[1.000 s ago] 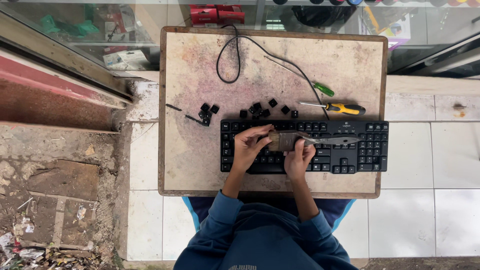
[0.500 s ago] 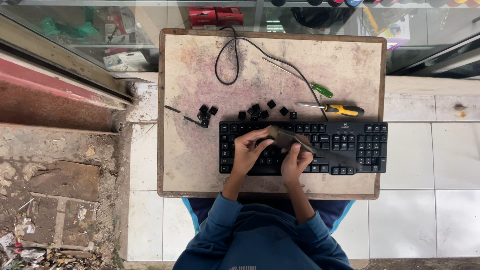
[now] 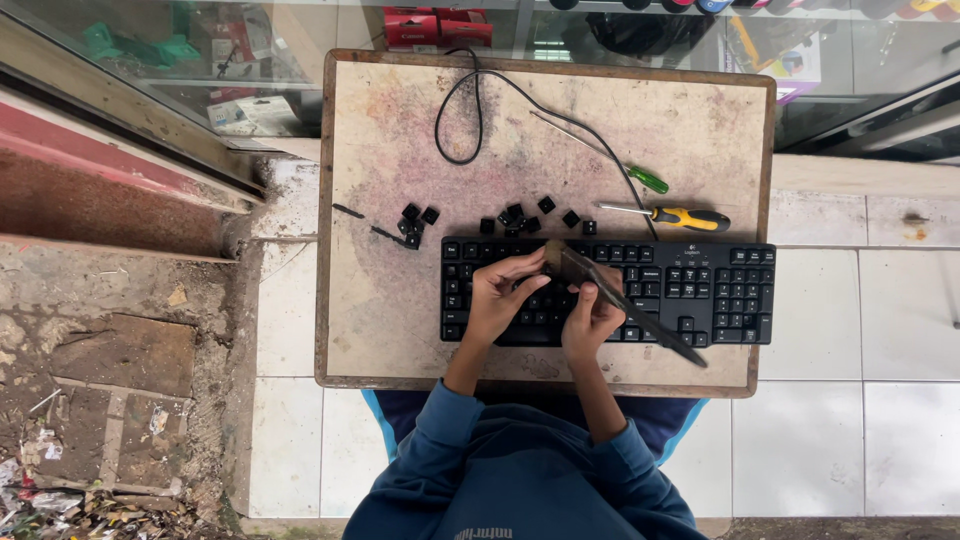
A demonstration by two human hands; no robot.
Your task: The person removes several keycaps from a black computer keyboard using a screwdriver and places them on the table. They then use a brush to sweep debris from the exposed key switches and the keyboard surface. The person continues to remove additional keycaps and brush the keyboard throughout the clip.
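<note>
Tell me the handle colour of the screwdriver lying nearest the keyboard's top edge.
Yellow with black ends, on the screwdriver above the keyboard; head view.

Both hands, left hand (image 3: 497, 300) and right hand (image 3: 590, 318), hold a brush (image 3: 625, 305) over the black keyboard (image 3: 720, 290).

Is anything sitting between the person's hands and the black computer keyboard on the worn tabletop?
Nothing visible does. The left hand rests directly on the black computer keyboard, and the right hand holds a long dark-handled brush against the keys. The loose black keycaps lie behind the keyboard.
</note>
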